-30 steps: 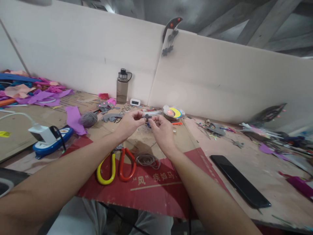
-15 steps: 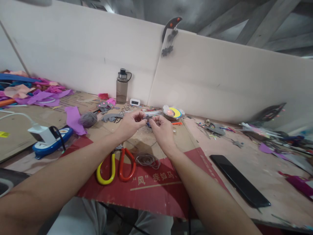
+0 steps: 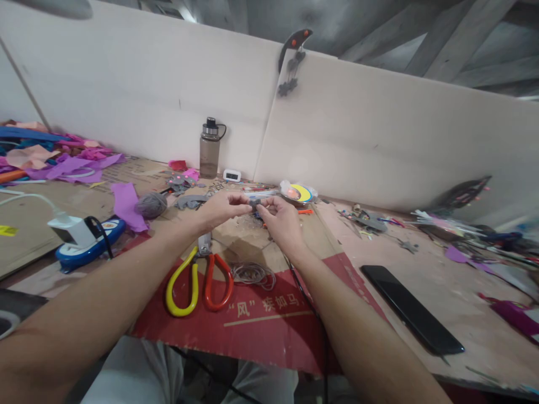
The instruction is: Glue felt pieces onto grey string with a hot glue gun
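Both hands meet above the cardboard sheet, pinching a small dark grey piece that looks like felt; its exact kind is too small to make out. My left hand holds it from the left, thumb and fingers pressed together. From the right, my right hand grips it with thumb and forefinger. Closer to my body lie scissors with one yellow and one red handle, their blades partly hidden by my left forearm. A coil of thin cord rests beside them.
A water bottle and a small white clock stand by the partition. Grey yarn, a blue power strip and purple felt lie left. A black phone lies right; a bowl sits behind my hands.
My left hand has shifted slightly right and flattened, its fingers closer to my right hand. My forearm has lifted off more of the scissors, showing their blades' base.
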